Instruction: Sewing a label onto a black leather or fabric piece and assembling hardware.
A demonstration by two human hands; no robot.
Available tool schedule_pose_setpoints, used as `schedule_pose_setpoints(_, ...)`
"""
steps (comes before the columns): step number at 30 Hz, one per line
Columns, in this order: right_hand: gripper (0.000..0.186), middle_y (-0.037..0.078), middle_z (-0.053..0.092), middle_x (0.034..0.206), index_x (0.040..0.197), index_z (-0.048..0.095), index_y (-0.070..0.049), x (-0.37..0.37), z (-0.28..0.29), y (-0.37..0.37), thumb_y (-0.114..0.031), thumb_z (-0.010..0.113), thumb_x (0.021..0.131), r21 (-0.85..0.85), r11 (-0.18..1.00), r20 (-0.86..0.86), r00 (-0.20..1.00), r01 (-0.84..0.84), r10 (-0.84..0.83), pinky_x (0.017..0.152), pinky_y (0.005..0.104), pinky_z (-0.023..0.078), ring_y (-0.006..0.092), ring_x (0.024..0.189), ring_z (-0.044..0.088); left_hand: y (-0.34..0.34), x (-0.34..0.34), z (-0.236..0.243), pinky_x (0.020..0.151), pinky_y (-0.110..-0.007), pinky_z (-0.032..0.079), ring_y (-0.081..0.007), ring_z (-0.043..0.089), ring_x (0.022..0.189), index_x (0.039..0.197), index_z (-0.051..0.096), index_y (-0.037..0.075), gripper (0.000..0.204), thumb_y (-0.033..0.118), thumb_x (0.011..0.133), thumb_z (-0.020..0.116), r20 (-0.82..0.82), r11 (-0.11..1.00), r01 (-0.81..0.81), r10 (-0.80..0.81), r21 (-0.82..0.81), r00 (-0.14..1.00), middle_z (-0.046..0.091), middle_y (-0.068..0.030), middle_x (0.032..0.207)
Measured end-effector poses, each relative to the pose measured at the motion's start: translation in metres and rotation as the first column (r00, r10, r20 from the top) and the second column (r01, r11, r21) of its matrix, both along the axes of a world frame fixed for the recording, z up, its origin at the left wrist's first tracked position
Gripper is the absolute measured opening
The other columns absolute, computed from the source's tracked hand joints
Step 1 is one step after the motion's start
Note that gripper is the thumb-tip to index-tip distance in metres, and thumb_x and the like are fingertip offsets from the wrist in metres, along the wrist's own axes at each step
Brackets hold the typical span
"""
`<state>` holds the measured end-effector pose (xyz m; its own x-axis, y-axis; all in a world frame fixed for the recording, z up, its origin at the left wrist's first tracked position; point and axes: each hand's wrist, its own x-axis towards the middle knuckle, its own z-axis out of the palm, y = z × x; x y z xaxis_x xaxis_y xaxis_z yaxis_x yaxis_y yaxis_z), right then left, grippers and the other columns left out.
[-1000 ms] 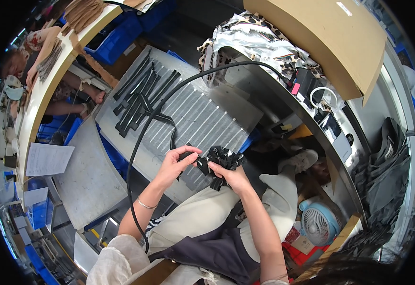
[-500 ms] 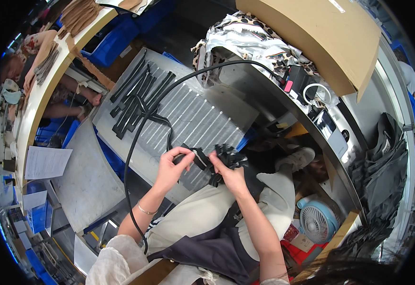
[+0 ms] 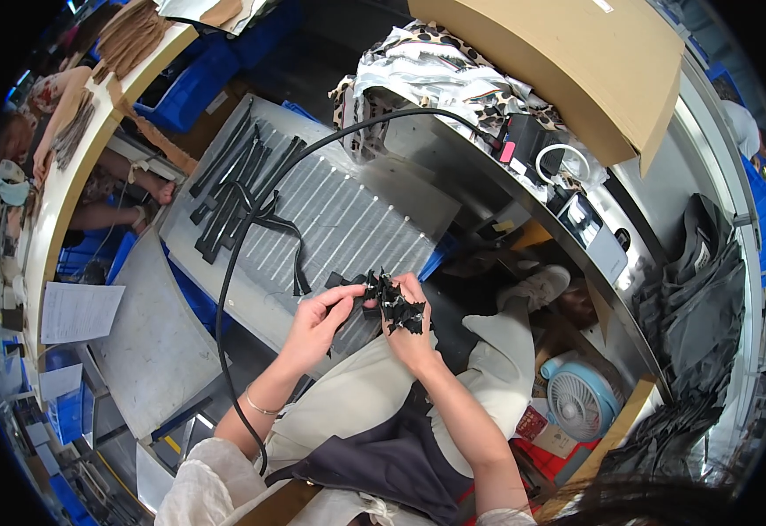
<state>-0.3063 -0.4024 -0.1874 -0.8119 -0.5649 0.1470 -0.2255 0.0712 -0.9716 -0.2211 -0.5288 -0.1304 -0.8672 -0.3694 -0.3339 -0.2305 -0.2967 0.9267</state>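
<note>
Right hand (image 3: 409, 337) clamps a bundle of black strips (image 3: 396, 302) over the lap, just off the grey tray's (image 3: 348, 219) near edge; left hand (image 3: 317, 320) pinches one strip's end, pointing leftward.

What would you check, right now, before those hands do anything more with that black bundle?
1. Right hand has a grip on the black bundle: ok.
2. Left hand reaches the bundle with its fingers: ok.
3. Bundle is over the grey ribbed board, not past its edge: cannot tell.
4. Loose black strips lie clear of both hands: ok.
5. Black cable keeps off the left forearm: not ok, it runs close beside it.
</note>
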Motion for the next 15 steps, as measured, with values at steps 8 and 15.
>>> schedule_pose_setpoints(8, 0.013, 0.007, 0.063, 0.096, 0.097, 0.054, -0.003, -0.033, 0.028, 0.019, -0.011, 0.056, 0.087, -0.099, 0.924, 0.625, 0.745, 0.369, -0.231, 0.083, 0.0285, 0.043, 0.0149, 0.09, 0.056, -0.037, 0.014, 0.019, 0.06, -0.017, 0.038, -0.0031, 0.048, 0.068, 0.119, 0.051, 0.001, 0.031, 0.01, 0.09, 0.05, -0.012, 0.974, -0.031, 0.034, 0.226, 0.999, 0.064, -0.008, 0.096)
schedule_pose_setpoints(15, 0.022, 0.014, 0.062, 0.097, 0.093, 0.057, -0.001, -0.047, 0.046, 0.047, -0.021, 0.048, 0.091, -0.542, 0.828, 0.626, 0.725, 0.142, 0.286, 0.097, 0.0419, 0.037, 0.0287, 0.101, 0.056, -0.034, 0.013, 0.036, 0.088, -0.028, 0.047, -0.0203, 0.057, 0.105, 0.132, 0.033, -0.005, 0.05, 0.0, 0.085, 0.051, -0.195, 0.901, 0.124, -0.045, 0.416, 0.98, 0.044, -0.0201, 0.13)
